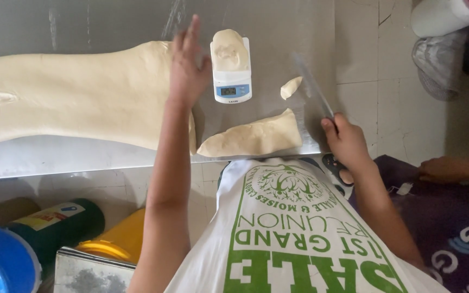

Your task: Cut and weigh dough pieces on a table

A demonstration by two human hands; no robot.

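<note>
My left hand hovers with fingers spread just left of a small white digital scale, which carries a lump of dough. My right hand grips the handle of a long knife whose blade points up and away over the steel table. A large slab of dough stretches across the table's left side. A cut wedge of dough lies near the front edge, and a small scrap lies beside the blade.
Under the table stand a blue drum, a dark green container, a yellow container and a metal tin. Another person in a purple shirt is at the right. I wear a white printed apron.
</note>
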